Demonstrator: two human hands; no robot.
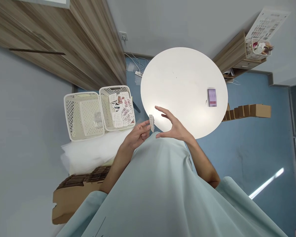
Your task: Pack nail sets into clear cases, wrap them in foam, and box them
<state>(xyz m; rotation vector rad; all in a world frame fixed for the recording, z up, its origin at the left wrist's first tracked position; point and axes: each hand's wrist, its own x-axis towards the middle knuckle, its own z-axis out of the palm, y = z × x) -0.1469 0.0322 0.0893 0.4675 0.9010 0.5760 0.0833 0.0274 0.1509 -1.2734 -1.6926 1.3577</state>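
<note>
My left hand (pixel 139 134) is closed on a small white printed card pack (pixel 151 123), held upright and turned nearly edge-on at the near edge of the round table. What its far face carries is hidden from me. Facing it from the other side is my right hand (pixel 173 126), thumb and fingers spread wide apart, with nothing in it and not touching the pack. Left of my left hand, a white perforated basket (pixel 107 108) holds several cards of press-on nails (pixel 124 110).
The white round table (pixel 182 75) bears a blurred purple pack (pixel 212 97) at its right. Another white basket (pixel 67 113), white foam sheeting (pixel 93 148) and a cardboard box (pixel 74 200) stand at left. Brown boxes (pixel 260 110) lie right of the table; a wooden cabinet (pixel 96 39) rises behind.
</note>
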